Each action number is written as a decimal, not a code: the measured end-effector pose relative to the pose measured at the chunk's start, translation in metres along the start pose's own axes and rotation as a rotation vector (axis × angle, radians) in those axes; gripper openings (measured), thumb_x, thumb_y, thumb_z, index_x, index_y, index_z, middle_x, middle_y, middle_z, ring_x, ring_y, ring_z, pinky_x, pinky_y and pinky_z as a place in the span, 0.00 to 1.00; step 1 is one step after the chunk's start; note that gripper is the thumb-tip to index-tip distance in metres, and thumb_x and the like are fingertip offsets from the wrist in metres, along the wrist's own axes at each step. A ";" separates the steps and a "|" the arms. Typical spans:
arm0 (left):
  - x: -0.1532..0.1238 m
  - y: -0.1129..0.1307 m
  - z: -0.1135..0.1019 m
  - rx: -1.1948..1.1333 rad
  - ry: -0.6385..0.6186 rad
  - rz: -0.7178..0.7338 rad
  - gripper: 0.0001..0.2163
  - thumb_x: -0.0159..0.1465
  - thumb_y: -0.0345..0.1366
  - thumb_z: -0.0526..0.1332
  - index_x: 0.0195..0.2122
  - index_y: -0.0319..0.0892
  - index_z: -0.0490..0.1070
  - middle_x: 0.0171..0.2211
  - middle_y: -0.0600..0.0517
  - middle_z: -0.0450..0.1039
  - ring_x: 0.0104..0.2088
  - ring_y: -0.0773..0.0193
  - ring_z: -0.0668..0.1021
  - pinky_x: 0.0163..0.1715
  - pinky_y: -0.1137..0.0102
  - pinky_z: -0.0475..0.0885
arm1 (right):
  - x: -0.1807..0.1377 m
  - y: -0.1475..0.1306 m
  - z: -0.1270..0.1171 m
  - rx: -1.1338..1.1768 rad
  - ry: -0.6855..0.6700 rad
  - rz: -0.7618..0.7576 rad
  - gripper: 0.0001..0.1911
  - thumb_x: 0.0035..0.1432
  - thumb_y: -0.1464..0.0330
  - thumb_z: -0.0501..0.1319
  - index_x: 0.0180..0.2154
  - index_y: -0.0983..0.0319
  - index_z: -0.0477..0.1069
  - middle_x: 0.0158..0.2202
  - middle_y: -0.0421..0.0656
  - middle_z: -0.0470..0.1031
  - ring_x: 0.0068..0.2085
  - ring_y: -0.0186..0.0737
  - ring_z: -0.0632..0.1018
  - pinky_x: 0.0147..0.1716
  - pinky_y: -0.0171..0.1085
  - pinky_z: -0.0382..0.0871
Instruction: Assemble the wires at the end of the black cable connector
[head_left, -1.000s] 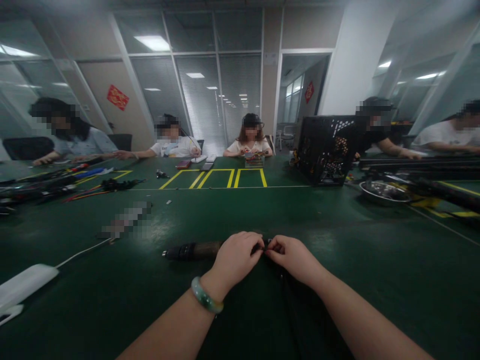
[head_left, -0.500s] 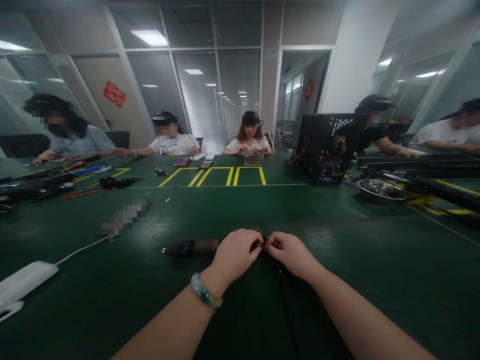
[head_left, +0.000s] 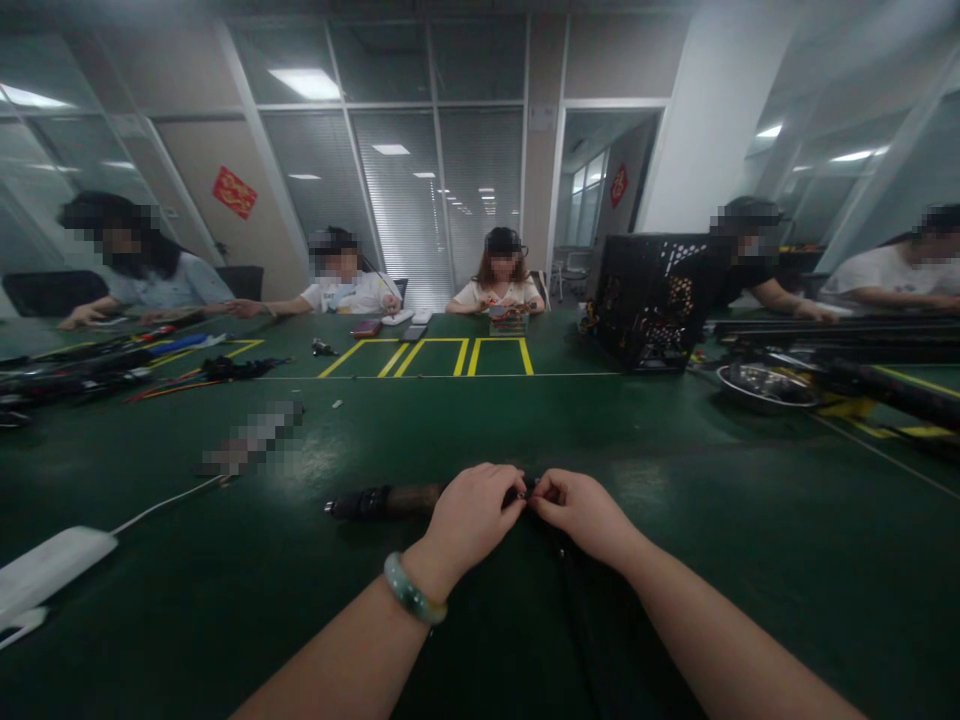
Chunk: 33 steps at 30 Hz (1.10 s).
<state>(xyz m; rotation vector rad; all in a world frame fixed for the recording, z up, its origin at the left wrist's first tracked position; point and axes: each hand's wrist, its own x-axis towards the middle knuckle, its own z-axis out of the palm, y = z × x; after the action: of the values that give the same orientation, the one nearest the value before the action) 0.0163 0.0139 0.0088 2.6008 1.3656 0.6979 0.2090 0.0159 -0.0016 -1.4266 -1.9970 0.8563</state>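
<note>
A dark electric screwdriver (head_left: 409, 499) with a brown middle band lies across the green table, its bit end pointing left. My left hand (head_left: 469, 515), with a green bangle at the wrist, covers its right part, thumb and fingers closed round the dark end. Right beside it, my right hand (head_left: 585, 510) is closed in a pinch, fingertips almost meeting the left ones. Whatever small piece sits between those fingertips is too tiny and dark to name. Below my right hand a long dark strip (head_left: 574, 600) runs towards me, partly lost in shadow.
A white power strip (head_left: 56, 570) with a cord lies at left, near a blurred-out object (head_left: 251, 440). Bundled cables (head_left: 67, 375) are further left. A black computer case (head_left: 652, 305) and a metal bowl (head_left: 765, 385) stand at right. Several people sit across the table (head_left: 450, 420).
Both hands stay at the screwdriver's right end, with only slight finger movement. The whole view has shifted down a little.
</note>
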 end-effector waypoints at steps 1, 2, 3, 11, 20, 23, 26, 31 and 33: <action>0.000 0.000 0.000 0.004 0.002 0.000 0.04 0.62 0.33 0.61 0.38 0.45 0.70 0.41 0.53 0.74 0.44 0.58 0.74 0.46 0.62 0.68 | 0.000 0.000 0.000 0.000 -0.001 -0.001 0.06 0.57 0.66 0.60 0.31 0.62 0.74 0.28 0.39 0.76 0.29 0.36 0.74 0.27 0.31 0.60; 0.000 0.000 0.000 0.007 0.003 -0.002 0.04 0.62 0.33 0.61 0.38 0.45 0.70 0.41 0.53 0.74 0.43 0.58 0.75 0.45 0.62 0.68 | 0.000 -0.001 0.000 -0.001 -0.001 0.002 0.06 0.57 0.66 0.60 0.31 0.62 0.74 0.28 0.39 0.76 0.29 0.36 0.74 0.27 0.31 0.60; 0.000 0.000 0.000 0.009 0.000 -0.004 0.04 0.62 0.33 0.60 0.38 0.45 0.69 0.40 0.53 0.74 0.43 0.59 0.75 0.45 0.62 0.68 | 0.000 -0.001 -0.001 -0.004 -0.001 0.007 0.06 0.57 0.66 0.60 0.32 0.62 0.74 0.28 0.39 0.76 0.29 0.36 0.74 0.27 0.31 0.60; 0.000 -0.001 0.001 -0.015 -0.008 -0.038 0.07 0.61 0.33 0.61 0.41 0.45 0.68 0.49 0.51 0.71 0.50 0.58 0.73 0.51 0.60 0.67 | -0.001 -0.002 0.001 -0.006 0.001 0.007 0.06 0.58 0.67 0.59 0.32 0.60 0.73 0.30 0.39 0.77 0.30 0.36 0.75 0.27 0.31 0.60; -0.001 -0.002 -0.001 -0.016 -0.024 -0.020 0.05 0.62 0.32 0.60 0.40 0.45 0.70 0.52 0.51 0.71 0.51 0.58 0.73 0.53 0.59 0.67 | -0.002 -0.005 -0.002 0.009 -0.016 0.004 0.06 0.58 0.67 0.59 0.33 0.60 0.73 0.30 0.39 0.77 0.30 0.36 0.75 0.27 0.32 0.61; -0.001 -0.001 0.001 -0.019 -0.012 -0.003 0.05 0.62 0.33 0.60 0.40 0.45 0.70 0.50 0.52 0.72 0.50 0.58 0.73 0.52 0.59 0.67 | -0.002 -0.003 -0.002 0.008 -0.004 0.000 0.06 0.57 0.67 0.59 0.32 0.61 0.73 0.29 0.39 0.76 0.29 0.36 0.74 0.27 0.32 0.61; 0.000 0.000 0.001 -0.007 -0.008 -0.002 0.05 0.63 0.33 0.60 0.40 0.45 0.70 0.48 0.51 0.73 0.48 0.58 0.74 0.51 0.60 0.67 | -0.002 0.000 0.000 0.009 0.003 -0.012 0.06 0.57 0.67 0.59 0.32 0.61 0.73 0.29 0.39 0.76 0.29 0.36 0.73 0.27 0.32 0.60; 0.000 0.001 -0.001 0.005 -0.013 -0.012 0.05 0.63 0.33 0.60 0.40 0.45 0.70 0.47 0.51 0.73 0.48 0.58 0.74 0.50 0.60 0.68 | -0.001 0.001 0.001 0.004 0.010 -0.019 0.05 0.57 0.68 0.59 0.31 0.62 0.72 0.27 0.39 0.75 0.28 0.35 0.73 0.26 0.31 0.60; 0.000 0.001 -0.002 0.006 -0.018 -0.013 0.04 0.62 0.33 0.60 0.39 0.44 0.70 0.47 0.51 0.73 0.47 0.58 0.74 0.49 0.60 0.68 | -0.001 0.000 0.001 0.003 0.007 -0.013 0.04 0.57 0.68 0.59 0.31 0.62 0.71 0.28 0.38 0.75 0.28 0.35 0.73 0.26 0.31 0.60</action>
<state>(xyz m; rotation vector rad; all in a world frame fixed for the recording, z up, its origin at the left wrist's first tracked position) 0.0159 0.0129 0.0105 2.5936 1.3801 0.6686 0.2086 0.0147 -0.0023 -1.4111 -1.9973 0.8474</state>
